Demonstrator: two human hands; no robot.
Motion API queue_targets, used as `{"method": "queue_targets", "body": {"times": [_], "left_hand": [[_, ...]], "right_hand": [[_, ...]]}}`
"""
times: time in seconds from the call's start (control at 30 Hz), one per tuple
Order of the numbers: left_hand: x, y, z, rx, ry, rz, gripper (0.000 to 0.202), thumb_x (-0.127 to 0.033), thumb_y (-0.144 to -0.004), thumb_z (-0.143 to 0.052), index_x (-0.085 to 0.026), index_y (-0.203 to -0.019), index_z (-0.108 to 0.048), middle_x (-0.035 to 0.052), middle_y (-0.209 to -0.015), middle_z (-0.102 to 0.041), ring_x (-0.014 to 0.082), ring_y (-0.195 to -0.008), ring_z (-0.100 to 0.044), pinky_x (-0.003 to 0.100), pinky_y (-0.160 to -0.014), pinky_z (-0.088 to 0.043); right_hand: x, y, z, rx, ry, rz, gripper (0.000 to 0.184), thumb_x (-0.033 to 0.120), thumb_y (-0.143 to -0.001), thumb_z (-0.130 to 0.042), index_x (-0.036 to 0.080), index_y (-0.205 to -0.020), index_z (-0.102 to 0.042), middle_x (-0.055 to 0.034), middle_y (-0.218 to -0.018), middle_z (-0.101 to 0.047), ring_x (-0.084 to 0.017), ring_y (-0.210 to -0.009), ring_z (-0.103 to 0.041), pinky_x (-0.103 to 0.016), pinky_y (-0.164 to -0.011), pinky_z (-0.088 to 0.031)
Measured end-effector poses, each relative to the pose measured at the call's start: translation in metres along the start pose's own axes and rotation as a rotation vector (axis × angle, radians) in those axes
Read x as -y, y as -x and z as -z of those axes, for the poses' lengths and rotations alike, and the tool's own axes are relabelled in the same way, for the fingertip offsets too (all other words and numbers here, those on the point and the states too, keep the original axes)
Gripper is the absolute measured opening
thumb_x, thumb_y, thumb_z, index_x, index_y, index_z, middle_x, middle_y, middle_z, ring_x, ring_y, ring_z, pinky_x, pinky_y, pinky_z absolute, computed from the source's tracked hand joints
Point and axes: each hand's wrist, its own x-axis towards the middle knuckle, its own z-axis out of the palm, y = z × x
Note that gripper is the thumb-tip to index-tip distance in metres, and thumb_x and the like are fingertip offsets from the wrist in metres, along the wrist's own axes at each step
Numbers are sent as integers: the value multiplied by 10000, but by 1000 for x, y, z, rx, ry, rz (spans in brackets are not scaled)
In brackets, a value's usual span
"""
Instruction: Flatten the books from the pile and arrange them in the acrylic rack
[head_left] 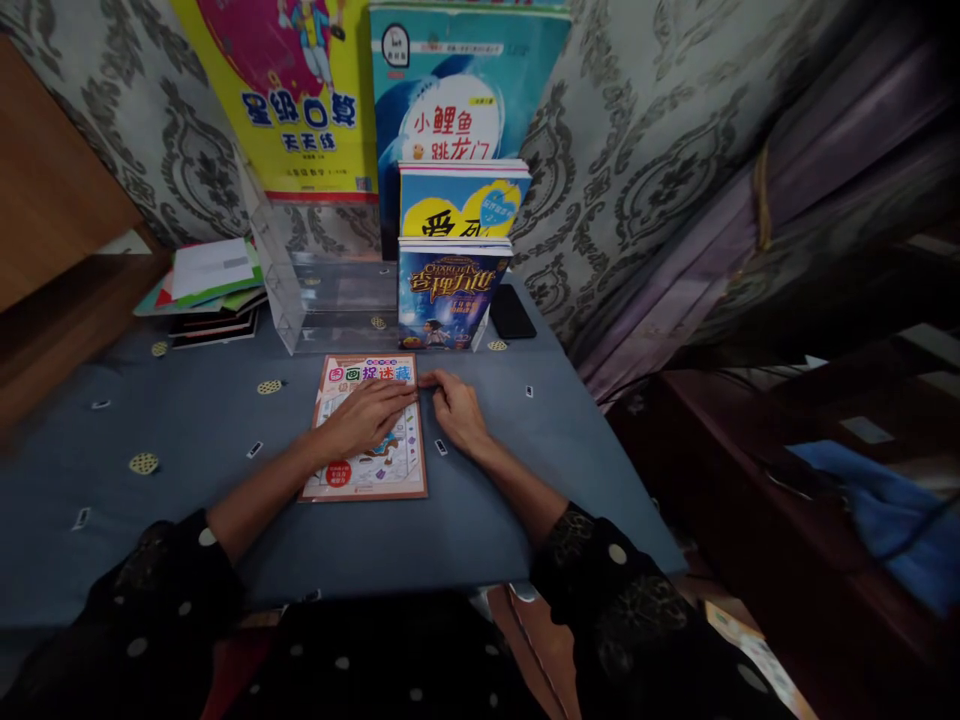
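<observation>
A thin picture book point(352, 478) with an orange border lies flat on the blue tablecloth point(187, 460). My left hand point(367, 415) rests palm down on its cover, fingers stretched toward the right edge. My right hand point(456, 405) lies on the cloth just beside the book's right edge, fingers curled toward its upper corner and touching it. Behind the book stands a clear acrylic rack point(300, 290) holding a dark blue storybook point(450, 295) upright, with a yellow and blue book point(461, 200) behind that.
Two large books, yellow point(292, 100) and blue point(465, 90), lean on the patterned wall. A pile of books and papers point(210, 290) lies at the back left. A black phone point(512, 312) lies right of the rack. Dark furniture with blue cloth point(885, 520) stands to the right.
</observation>
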Motion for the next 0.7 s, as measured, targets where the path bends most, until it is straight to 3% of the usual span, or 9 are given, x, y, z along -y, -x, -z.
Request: {"method": "queue_targets", "body": {"times": [0.3,0.57,0.7], "left_hand": [[-4,4,-2,-7,-10,12,394,-219,-991,-372,-206,-1336,-560,92,-1360,-602,212,-1286,-518,420,-1070,-395],[15,19,7,-141,-361,469,367,-291,-983,-381,-154,-1261,-577,158,-1290,-629,313,-1194,-566,499,-1020,-408],[26,27,9,-153,-401,569,359,-306,-979,-397,-136,-1243,-571,184,-1311,-611,323,-1185,-581,493,-1008,-432]], "right_hand": [[0,3,1,42,71,71,469,31,-815,-400,216,-1172,-641,-58,-1135,-698,-211,-1105,-608,-380,-984,-472],[10,4,-11,111,206,214,370,174,-902,-493,180,-1255,-603,-141,-1346,-593,-263,-1276,-517,-473,-1086,-395],[16,-3,-24,125,333,151,368,222,-910,-525,135,-1264,-577,-199,-1410,-511,-308,-1327,-462,-504,-1107,-373]]}}
